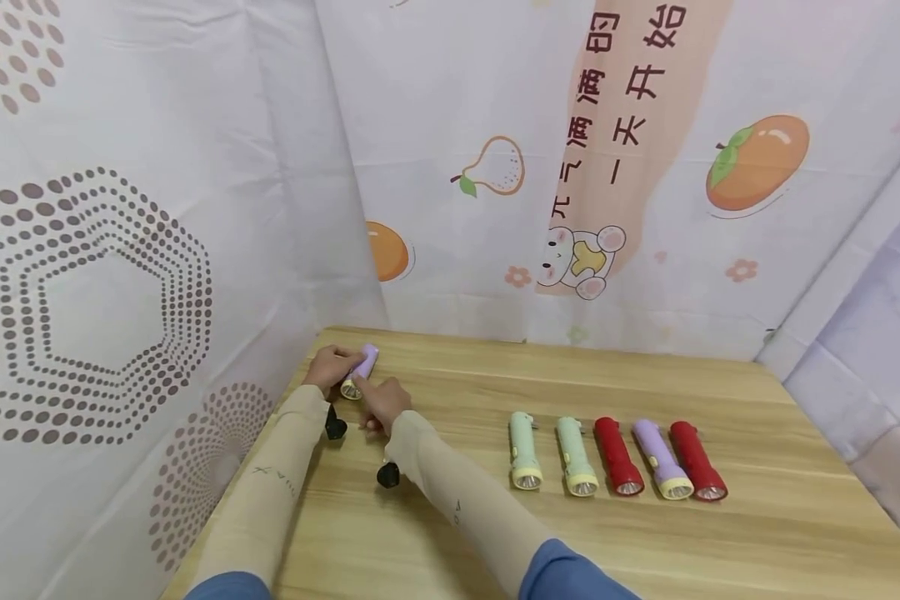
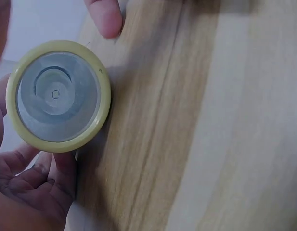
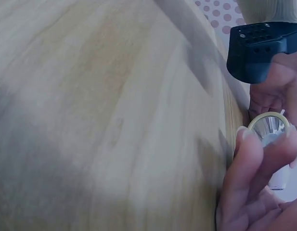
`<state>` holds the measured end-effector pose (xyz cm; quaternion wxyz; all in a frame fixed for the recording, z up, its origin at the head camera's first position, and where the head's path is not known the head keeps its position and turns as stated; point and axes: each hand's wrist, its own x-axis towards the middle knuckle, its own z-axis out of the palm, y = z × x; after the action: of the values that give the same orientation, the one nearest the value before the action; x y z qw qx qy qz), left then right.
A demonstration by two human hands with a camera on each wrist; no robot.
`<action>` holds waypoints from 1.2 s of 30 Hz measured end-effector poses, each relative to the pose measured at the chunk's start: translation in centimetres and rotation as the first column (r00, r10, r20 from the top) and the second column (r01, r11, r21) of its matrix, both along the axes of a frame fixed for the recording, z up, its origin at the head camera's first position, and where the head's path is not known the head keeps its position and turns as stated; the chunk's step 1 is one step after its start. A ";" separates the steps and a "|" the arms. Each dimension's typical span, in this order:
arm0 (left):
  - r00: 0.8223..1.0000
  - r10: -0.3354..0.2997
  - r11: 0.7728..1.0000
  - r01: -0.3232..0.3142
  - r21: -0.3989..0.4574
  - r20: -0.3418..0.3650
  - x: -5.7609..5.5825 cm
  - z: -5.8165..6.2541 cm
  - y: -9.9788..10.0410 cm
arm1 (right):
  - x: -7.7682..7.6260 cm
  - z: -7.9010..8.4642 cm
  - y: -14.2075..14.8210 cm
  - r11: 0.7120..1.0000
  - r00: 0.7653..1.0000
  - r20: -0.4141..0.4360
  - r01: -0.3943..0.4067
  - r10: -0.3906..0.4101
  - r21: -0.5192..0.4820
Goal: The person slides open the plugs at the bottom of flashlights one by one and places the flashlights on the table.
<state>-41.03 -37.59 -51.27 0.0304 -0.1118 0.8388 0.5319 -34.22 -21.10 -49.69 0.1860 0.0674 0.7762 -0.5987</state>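
Observation:
A pale purple flashlight (image 1: pixel 365 360) with a yellow rim lies at the table's far left corner, its lens toward me. My left hand (image 1: pixel 332 367) holds its barrel from the left side. In the left wrist view the round lens (image 2: pixel 55 94) hides part of that hand's fingers (image 2: pixel 35 175). My right hand (image 1: pixel 386 402) reaches in from the right, a digit touching the flashlight near its head. The right wrist view has two of its fingers (image 3: pixel 242 168) in front of the lens (image 3: pixel 269 126). One right fingertip (image 2: pixel 106 21) shows apart from the rim.
Several flashlights stand in a row on the right of the wooden table (image 1: pixel 435 500): light green ones (image 1: pixel 525 450), red ones (image 1: pixel 618 457) and another purple one (image 1: pixel 662 458). Printed curtains (image 1: pixel 450 233) hang along the back and left edges. A black camera is strapped to each wrist.

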 end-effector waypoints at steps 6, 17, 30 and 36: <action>1.000 -0.001 1.000 0.001 -0.019 0.011 0.1 0.7 0.5 | 0.0 0.0 0.2 0.997 1.000 0.017 0.013 -0.012 -0.070; 0.998 -0.054 0.999 0.054 0.005 0.035 0.2 1.1 1.2 | -0.1 -0.6 -0.6 0.997 0.999 -0.023 0.033 -0.035 -0.065; 0.995 -0.086 0.996 0.084 0.034 0.050 0.3 1.5 -0.3 | 0.4 -0.3 -0.9 0.991 0.999 -0.025 0.025 -0.028 -0.132; 0.998 -0.026 0.995 0.020 0.102 0.053 0.8 1.7 0.0 | 1.0 -0.3 -0.5 0.999 0.994 -0.108 0.006 -0.011 -0.042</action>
<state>-40.22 -37.56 -49.57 0.0650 -0.1148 0.8109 0.5701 -33.23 -21.63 -49.99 0.1424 0.0341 0.7722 -0.6183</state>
